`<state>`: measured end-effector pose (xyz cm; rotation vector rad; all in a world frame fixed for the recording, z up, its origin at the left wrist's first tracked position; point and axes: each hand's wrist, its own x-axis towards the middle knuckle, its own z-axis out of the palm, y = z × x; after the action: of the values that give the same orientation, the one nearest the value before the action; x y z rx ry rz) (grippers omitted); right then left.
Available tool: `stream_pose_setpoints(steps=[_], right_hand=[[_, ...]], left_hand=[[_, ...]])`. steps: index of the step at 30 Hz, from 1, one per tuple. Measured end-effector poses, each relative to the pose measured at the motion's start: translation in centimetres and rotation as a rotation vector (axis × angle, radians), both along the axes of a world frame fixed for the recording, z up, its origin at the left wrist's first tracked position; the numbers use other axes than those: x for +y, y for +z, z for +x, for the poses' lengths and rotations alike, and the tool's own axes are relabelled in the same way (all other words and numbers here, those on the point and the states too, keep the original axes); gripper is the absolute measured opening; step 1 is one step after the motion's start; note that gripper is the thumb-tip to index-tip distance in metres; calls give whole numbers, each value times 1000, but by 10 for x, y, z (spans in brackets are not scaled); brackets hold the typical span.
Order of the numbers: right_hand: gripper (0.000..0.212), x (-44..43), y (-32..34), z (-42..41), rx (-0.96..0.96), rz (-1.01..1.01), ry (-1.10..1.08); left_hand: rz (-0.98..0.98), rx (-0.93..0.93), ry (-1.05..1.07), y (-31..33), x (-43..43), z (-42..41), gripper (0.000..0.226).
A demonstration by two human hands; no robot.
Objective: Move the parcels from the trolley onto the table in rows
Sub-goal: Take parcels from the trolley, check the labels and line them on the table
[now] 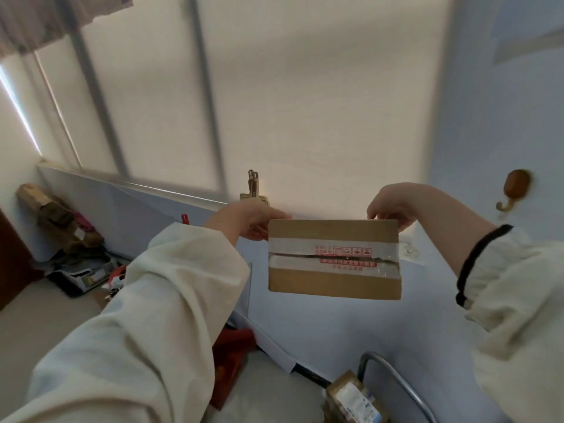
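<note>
Now | parcel [334, 259] aloft btwn hands | left hand [248, 221] + right hand [393, 207] pinch top corners (taped face up)

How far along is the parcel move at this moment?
Done: cannot tell; no set-down rows are in view. In hand: the left hand and right hand hold one taped cardboard parcel aloft by its top corners. Left: at least one labelled parcel lies by the trolley handle.
</note>
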<state>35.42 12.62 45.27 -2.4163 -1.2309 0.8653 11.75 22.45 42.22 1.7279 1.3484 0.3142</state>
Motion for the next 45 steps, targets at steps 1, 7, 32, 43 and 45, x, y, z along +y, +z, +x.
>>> stream_pose_setpoints(steps=[1,7,32,43,45], right_hand=[[24,-1,-3,-1,4,3,-4],[16,-21,-9,-3,14,311,-50],[36,-91,-150,-56,-230,1247,-260],[36,-98,-152,-60,-221,1205,-264],[36,-101,-148,-56,-216,1178,-271]], left_hand=[[7,3,-2,-3,-2,0,32],[378,-58,42,-10,-14,5,37],[1429,-237,-25,-111,-95,-37,28],[1377,-210,-36,-111,-95,-39,32],[1385,-218,-50,-107,-94,-35,31]])
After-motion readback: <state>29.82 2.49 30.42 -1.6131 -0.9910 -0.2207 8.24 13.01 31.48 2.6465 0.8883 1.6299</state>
